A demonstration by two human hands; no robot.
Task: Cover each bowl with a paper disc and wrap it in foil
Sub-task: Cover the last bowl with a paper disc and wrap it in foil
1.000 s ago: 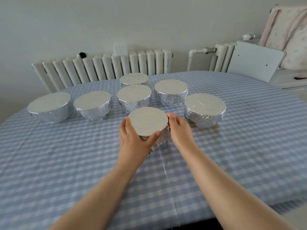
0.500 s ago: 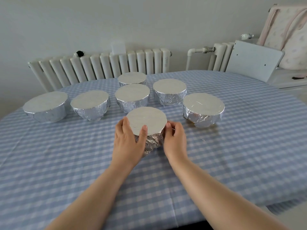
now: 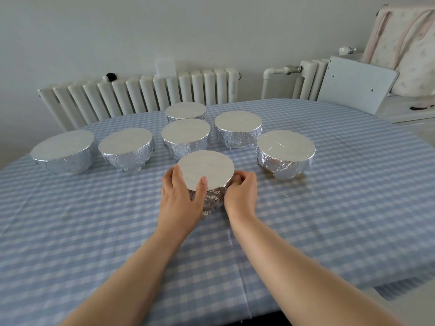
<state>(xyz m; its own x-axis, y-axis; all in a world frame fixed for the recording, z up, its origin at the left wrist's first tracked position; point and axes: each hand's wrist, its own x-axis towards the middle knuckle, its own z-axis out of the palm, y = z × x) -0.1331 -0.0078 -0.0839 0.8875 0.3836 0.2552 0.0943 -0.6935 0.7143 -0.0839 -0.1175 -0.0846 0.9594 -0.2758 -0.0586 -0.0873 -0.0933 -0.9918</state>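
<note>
While both hands, left (image 3: pixel 180 203) and right (image 3: pixel 241 196), grip the foil-wrapped bowl (image 3: pixel 207 177), checked tablecloth (image 3: pixel 329 208) covers the table around them; radiators (image 3: pixel 141 95) line the wall beyond.

This is a room in a home, likely a dining area. A table (image 3: pixel 329 208) wears a blue-and-white checked cloth and stands close to a plain pale wall. White ribbed radiators (image 3: pixel 146 95) line that wall, with a pipe (image 3: pixel 280 71) joining a second one at the right. In the right corner a padded child's seat (image 3: pixel 404 45) stands behind a white tray (image 3: pixel 357 87).
</note>
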